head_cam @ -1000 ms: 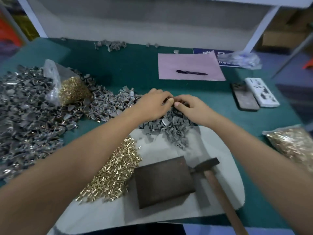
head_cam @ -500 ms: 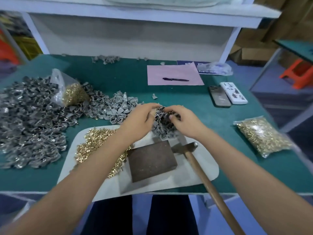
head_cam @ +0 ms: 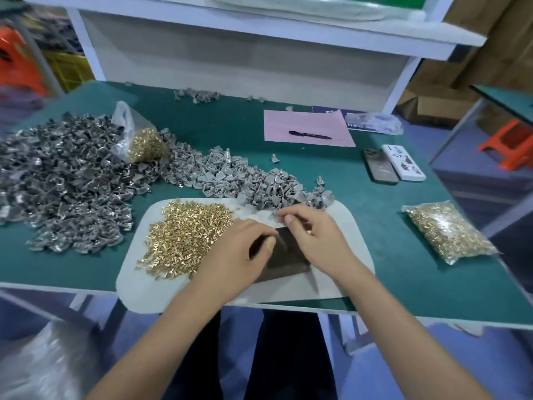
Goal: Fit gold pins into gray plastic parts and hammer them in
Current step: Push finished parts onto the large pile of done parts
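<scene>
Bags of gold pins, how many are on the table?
2. One open bag of gold pins lies at the far left among the gray parts; one sealed bag lies near the table's right edge. Others may be hidden.

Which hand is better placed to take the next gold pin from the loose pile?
Left, probably: the left hand lies right beside the loose gold pins, while the right hand sits on the block's far side.

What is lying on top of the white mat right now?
On the white mat lie a loose pile of gold pins and a dark block. Both hands cover part of the block, so anything beneath them, including the hammer, cannot be seen.
</scene>
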Motion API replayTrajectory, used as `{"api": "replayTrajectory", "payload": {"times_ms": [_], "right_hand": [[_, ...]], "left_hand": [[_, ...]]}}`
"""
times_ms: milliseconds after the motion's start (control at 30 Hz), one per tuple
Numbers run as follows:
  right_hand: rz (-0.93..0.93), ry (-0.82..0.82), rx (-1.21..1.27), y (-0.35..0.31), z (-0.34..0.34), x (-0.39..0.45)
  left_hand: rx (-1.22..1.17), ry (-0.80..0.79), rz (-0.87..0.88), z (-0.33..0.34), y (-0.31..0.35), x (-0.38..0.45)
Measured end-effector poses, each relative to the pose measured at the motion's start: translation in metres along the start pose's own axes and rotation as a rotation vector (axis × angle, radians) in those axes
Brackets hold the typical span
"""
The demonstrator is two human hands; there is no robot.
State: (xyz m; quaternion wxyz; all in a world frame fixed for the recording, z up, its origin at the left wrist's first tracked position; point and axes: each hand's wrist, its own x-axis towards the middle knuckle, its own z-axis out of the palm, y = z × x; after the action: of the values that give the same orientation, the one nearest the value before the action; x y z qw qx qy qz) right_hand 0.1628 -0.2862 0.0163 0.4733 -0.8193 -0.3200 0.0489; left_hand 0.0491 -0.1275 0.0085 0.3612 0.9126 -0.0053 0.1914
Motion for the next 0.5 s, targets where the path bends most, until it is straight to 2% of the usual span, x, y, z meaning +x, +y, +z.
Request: {"api": "replayTrajectory", "payload": {"times_ms": [100, 233, 367, 500], "right_hand": [[-0.063, 0.012, -0.173, -0.003, 0.023, -0.006], [-0.037, 0.13, -0.342, -0.003, 0.032, -0.009], [0.076, 0.027, -0.586, -0.011, 0.026, 0.017], [0.216, -0.016, -0.456, -0.02, 0.033, 0.054]], "left_hand": [[0.037, 0.05, 0.013, 0.01, -0.004, 0.002], [0.04, 0.152, -0.011, 0.022, -0.005, 0.001], [-0.016, 0.202, 0.02, 0.025, -0.009, 0.0], [-0.002, 0.192, 0.024, 0.023, -0.008, 0.001]]}}
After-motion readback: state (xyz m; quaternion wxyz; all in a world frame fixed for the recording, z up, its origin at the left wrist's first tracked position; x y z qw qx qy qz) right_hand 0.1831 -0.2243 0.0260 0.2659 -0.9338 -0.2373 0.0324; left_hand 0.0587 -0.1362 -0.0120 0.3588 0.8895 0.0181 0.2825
